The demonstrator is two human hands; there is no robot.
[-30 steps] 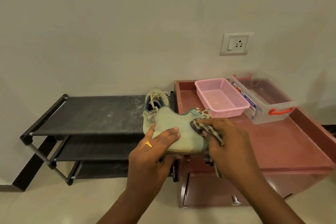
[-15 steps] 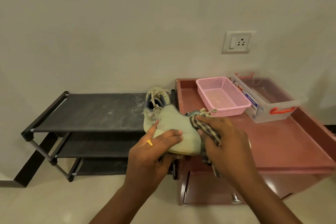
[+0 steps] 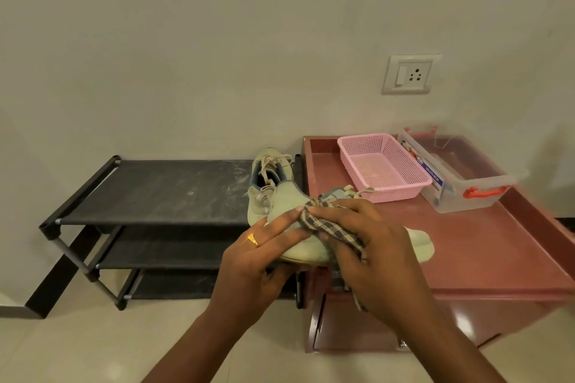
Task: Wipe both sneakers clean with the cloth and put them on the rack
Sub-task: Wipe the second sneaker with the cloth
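I hold a pale green sneaker (image 3: 287, 200) in the air between the rack and the red cabinet, heel to the left and toe (image 3: 420, 242) to the right. My left hand (image 3: 258, 255), with a gold ring, grips its heel end from below and the side. My right hand (image 3: 370, 246) presses a checked brown cloth (image 3: 329, 227) against the sneaker's side. The other pale green sneaker (image 3: 267, 171) stands on the right end of the black rack's top shelf (image 3: 174, 190), laces loose.
The dusty black three-shelf rack stands against the wall on the left. Beside it, a low red cabinet (image 3: 485, 246) carries a pink mesh basket (image 3: 382, 165) and a clear box with red handles (image 3: 460, 180). A wall socket (image 3: 409, 74) is above.
My right hand has slid the cloth leftward along the sneaker toward the heel, uncovering the toe on the right. My left hand keeps its grip.
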